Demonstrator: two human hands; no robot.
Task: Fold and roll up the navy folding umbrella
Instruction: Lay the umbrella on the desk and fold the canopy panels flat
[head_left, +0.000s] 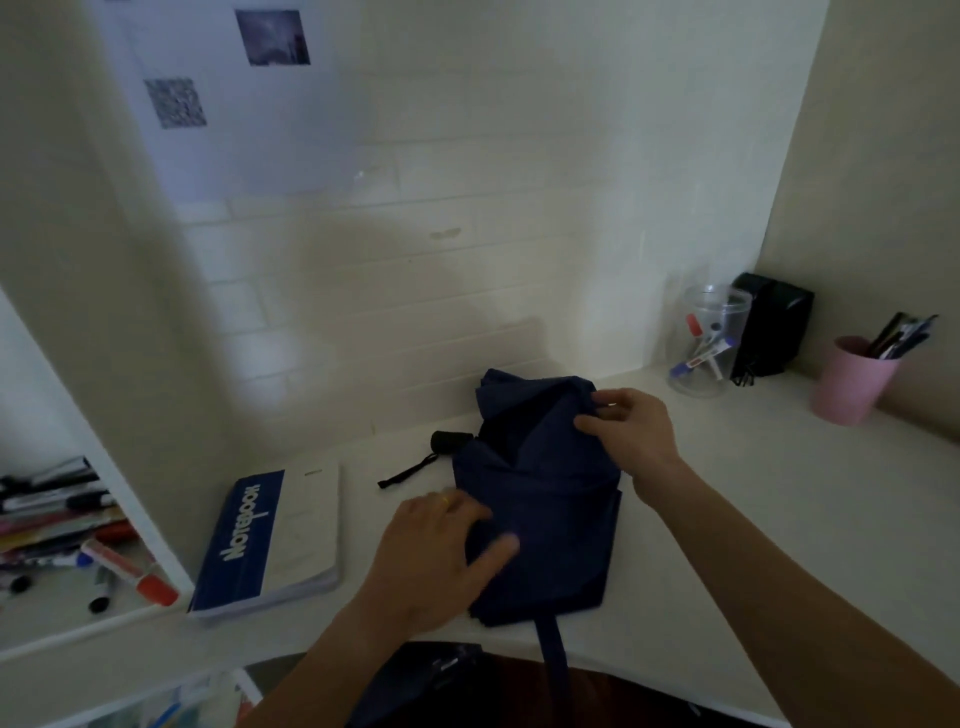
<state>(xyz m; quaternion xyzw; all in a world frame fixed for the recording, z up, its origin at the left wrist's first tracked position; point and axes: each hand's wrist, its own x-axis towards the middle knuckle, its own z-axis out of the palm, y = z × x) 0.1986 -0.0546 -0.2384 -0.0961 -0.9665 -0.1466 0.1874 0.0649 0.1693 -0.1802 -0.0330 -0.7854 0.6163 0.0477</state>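
Head view: navy folding umbrella lies collapsed on the bench — limp, light, slippery cloth. Left hand presses it flat, fingers straight; right hand pinches a top fold — probably best gripped along the ribs.

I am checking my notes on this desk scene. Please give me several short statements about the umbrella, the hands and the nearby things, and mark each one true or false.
1. The right hand pinches the navy umbrella fabric at its far edge. True.
2. The left hand holds the blue notebook. False: it lies on the near part of the umbrella fabric; the notebook lies apart, to the left.
3. The umbrella's black handle sticks out on the far left side. True.
4. The pink cup is empty. False: it holds pens.
5. The umbrella is already rolled tight. False: its fabric lies loose and spread.
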